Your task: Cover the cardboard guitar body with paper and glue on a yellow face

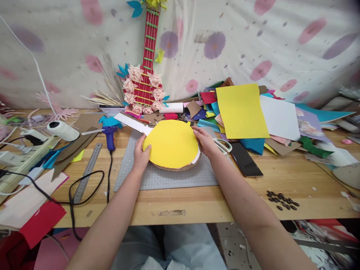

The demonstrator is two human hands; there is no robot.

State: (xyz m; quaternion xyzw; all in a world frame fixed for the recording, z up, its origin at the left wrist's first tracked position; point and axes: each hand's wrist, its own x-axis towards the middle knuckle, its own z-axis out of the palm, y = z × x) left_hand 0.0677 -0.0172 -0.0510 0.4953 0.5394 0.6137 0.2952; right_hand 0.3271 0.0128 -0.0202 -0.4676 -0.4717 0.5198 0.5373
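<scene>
A yellow foam disc [170, 143] lies on a round cardboard piece [180, 167] with a white neck strip [132, 123], on a grey cutting mat [157, 178]. My left hand [141, 154] presses on the disc's left edge. My right hand [205, 141] rests flat on its right edge. Neither hand lifts anything; both hold the disc down against the cardboard.
Scissors [224, 145] and a black phone [245, 159] lie right of the mat. A purple glue gun [110, 135], steel ruler [88, 171] and thread spool [63, 130] sit left. A yellow sheet [241, 111] tops a heap of coloured scraps. A red paper guitar [146, 71] leans behind. Dark beads [282, 200] lie front right.
</scene>
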